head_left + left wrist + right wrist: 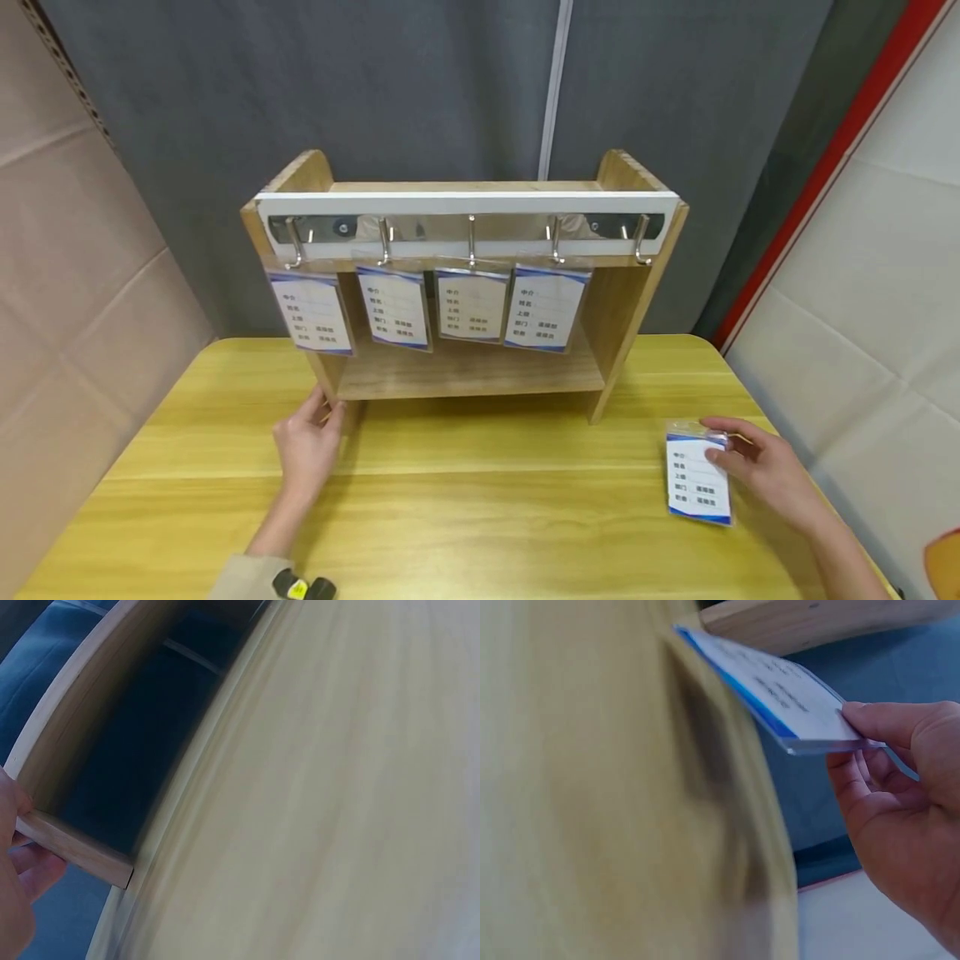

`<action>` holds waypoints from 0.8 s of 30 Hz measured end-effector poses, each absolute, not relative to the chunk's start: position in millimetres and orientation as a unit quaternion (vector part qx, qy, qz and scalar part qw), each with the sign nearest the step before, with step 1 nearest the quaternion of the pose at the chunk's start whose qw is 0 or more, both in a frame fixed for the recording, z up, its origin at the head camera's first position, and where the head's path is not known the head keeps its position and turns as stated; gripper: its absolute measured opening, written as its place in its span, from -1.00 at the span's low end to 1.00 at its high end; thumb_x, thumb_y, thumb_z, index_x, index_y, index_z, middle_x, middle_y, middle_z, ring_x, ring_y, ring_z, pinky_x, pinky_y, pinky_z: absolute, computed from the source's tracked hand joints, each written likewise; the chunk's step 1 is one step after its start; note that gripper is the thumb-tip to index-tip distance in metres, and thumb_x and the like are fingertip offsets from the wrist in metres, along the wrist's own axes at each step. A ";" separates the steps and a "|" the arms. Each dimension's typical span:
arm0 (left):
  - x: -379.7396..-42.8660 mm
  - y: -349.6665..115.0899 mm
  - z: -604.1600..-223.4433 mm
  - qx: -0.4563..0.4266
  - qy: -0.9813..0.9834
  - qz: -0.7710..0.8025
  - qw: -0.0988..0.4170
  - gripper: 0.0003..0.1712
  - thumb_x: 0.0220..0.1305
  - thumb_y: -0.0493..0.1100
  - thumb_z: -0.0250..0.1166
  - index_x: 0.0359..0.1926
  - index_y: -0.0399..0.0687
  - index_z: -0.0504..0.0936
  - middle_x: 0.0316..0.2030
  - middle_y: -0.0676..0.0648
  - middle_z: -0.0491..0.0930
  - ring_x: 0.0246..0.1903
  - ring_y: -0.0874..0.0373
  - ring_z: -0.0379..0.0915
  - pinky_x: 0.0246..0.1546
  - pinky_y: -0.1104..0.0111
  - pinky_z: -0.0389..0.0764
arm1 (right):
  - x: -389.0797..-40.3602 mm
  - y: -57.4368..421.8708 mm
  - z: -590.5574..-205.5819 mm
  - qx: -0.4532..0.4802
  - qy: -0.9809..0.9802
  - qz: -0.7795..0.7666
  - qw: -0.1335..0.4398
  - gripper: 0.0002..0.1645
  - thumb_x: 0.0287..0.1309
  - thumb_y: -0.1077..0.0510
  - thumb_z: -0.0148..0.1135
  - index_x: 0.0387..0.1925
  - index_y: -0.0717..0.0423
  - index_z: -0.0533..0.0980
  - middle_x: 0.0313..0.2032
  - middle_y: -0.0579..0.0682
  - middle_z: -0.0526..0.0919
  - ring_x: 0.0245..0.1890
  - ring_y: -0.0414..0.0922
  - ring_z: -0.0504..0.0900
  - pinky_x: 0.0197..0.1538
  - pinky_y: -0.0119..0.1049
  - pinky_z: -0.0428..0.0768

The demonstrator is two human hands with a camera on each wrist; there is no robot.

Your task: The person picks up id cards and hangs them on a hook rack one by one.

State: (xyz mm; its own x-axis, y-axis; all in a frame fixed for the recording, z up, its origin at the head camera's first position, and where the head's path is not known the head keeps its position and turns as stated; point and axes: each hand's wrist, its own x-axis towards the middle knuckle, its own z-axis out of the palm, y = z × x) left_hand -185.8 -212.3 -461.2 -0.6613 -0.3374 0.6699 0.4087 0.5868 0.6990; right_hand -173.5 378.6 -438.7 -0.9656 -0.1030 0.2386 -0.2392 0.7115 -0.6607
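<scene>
A small wooden rack [480,379] with a white hook rail [420,202] across its front stands on the table. My left hand [307,450] grips the bottom of the rack's left side panel [79,847], thumb on one face and fingers on the other. At the right, my right hand [776,475] pinches a clear-sleeved name badge [697,479] by its upper right edge, thumb on its printed face. In the right wrist view the badge [772,686] is tilted above the table. Several similar badges hang from the hooks, among them one at far left [311,312].
The rail's rightmost hook [642,240] carries no badge. A grey curtain [420,92] is behind the rack. Light cloth walls [885,275] flank the yellow wood table [480,517] on both sides. Something orange [943,558] shows at the lower right edge.
</scene>
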 end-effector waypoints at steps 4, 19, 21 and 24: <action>-184.9 -212.6 -460.9 -0.020 -0.790 -0.455 0.410 -0.46 0.10 -0.68 0.30 0.16 -0.53 0.57 0.00 -0.53 0.55 -0.21 -0.44 0.66 -0.24 0.68 0.63 | -172.7 368.4 -425.7 0.121 -0.911 0.381 0.101 -0.54 0.23 0.23 0.46 0.16 0.17 0.61 -0.13 -0.14 0.60 -0.23 -0.32 0.45 -0.35 -0.64 0.43; -186.4 -213.0 -462.0 -0.021 -0.794 -0.448 0.411 -0.47 0.11 -0.66 0.31 0.16 -0.53 0.56 -0.04 -0.54 0.57 -0.22 -0.44 0.66 -0.25 0.71 0.61 | -175.8 336.7 -397.5 0.158 -0.863 0.457 0.143 -0.51 0.17 0.45 0.41 0.15 0.30 0.57 -0.06 -0.41 0.65 -0.23 -0.36 0.58 -0.28 -0.67 0.63; -185.8 -212.8 -461.9 -0.021 -0.794 -0.447 0.412 -0.46 0.10 -0.67 0.31 0.16 -0.54 0.56 -0.04 -0.55 0.56 -0.23 -0.44 0.66 -0.26 0.71 0.61 | -176.6 333.9 -394.8 0.166 -0.855 0.467 0.155 -0.49 0.16 0.49 0.39 0.16 0.32 0.56 -0.04 -0.39 0.65 -0.18 -0.39 0.61 -0.20 -0.69 0.64; -185.6 -212.7 -461.6 -0.021 -0.793 -0.445 0.415 -0.46 0.09 -0.67 0.31 0.15 -0.55 0.56 -0.05 -0.55 0.57 -0.24 -0.44 0.66 -0.26 0.72 0.60 | -178.0 329.4 -388.0 0.178 -0.832 0.496 0.171 -0.48 0.15 0.56 0.34 0.17 0.38 0.54 -0.01 -0.32 0.65 -0.10 -0.40 0.62 -0.11 -0.70 0.65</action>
